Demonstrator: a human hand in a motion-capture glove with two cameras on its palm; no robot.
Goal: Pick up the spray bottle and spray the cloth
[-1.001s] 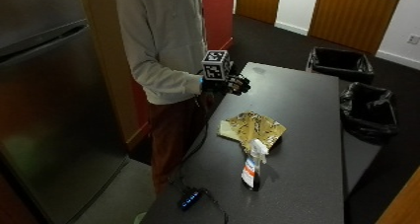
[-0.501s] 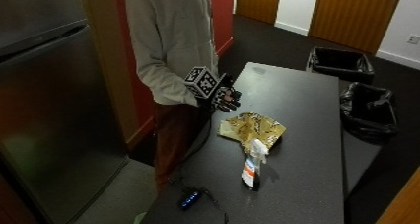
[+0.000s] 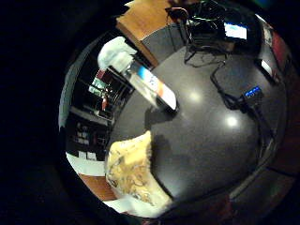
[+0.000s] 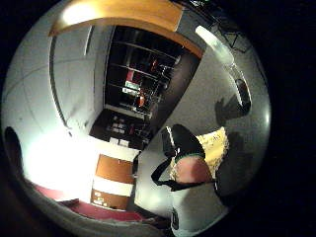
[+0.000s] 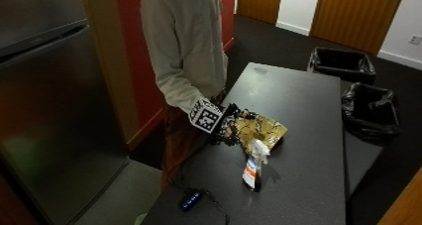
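Fingers of the gloved right hand (image 5: pixel 227 127) cannot be told as straight or curled, and nothing is seen held in them; the hand is poised above the near edge of the crumpled yellow cloth (image 5: pixel 262 131), which is spread on the dark table (image 5: pixel 310 96). Just beyond the cloth, the spray bottle (image 5: pixel 254 165) is stood upright on the table, untouched and apart from the hand, with its white trigger head (image 3: pixel 117 52) at the top.
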